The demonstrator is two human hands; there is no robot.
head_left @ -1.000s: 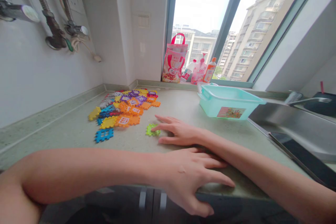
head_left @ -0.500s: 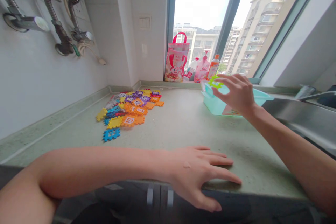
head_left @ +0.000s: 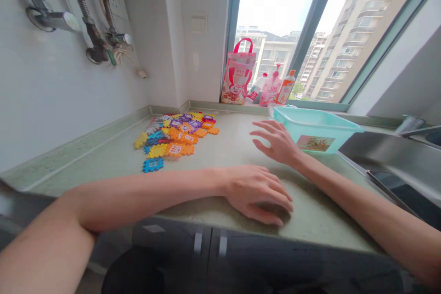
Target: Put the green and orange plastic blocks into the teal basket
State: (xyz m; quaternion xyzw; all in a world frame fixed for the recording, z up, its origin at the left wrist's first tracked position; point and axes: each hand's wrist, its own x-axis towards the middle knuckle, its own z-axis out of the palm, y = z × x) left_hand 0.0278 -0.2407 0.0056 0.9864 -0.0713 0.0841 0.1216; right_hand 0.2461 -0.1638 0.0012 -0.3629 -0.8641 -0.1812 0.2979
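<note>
1. Desk (head_left: 237, 156): a speckled green surface running along the white wall to the window sill, with a steel sink (head_left: 389, 158) at its right end.
2. Teal plastic bin (head_left: 315, 131): stands on the desk just left of the sink, open at the top, with a picture label on its front wall.
3. Pile of plastic puzzle tiles (head_left: 177, 135): lies on the desk near the left wall, well apart from the bin; orange, yellow, purple and blue pieces overlap, and one blue tile (head_left: 153, 164) lies at the near edge of the pile.
4. Pink gift bag (head_left: 239, 76): stands upright on the sill, with bottles (head_left: 275, 87) just beside it.
5. Left hand (head_left: 257, 193): rests palm down on the desk near the front edge; grip released, holding nothing.
6. Right hand (head_left: 277, 142): hovers above the desk between pile and bin, just beside the bin's front left corner; fingers spread towards the pile, grip released and empty.
</note>
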